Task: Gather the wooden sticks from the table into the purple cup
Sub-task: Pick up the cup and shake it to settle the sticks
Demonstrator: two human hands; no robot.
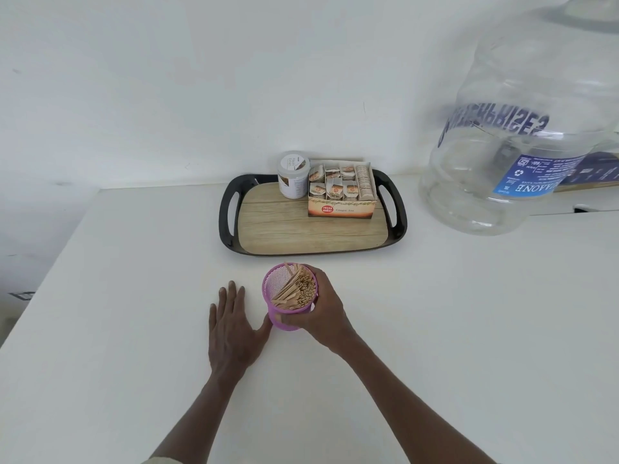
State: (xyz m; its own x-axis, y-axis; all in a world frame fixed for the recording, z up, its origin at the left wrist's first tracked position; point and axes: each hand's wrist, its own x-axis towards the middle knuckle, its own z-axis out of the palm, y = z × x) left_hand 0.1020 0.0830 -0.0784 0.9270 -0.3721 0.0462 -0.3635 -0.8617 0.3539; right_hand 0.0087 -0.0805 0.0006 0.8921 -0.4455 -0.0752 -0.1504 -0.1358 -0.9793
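A purple mesh cup (pixel 276 285) stands on the white table near the middle of the head view. Several wooden sticks (pixel 295 290) lean inside it toward its right side. My right hand (pixel 324 313) grips the cup from the right, with the thumb across its lower front. My left hand (pixel 232 326) lies flat on the table just left of the cup, fingers straight, its thumb reaching toward the cup's base. No loose sticks show on the table.
Behind the cup sits a black tray (pixel 231 212) with a wood-look floor, holding a white jar (pixel 292 174) and an open box of tea bags (pixel 341 192). A large clear water bottle (pixel 516 128) fills the right. The table's left edge (pixel 50 262) runs diagonally.
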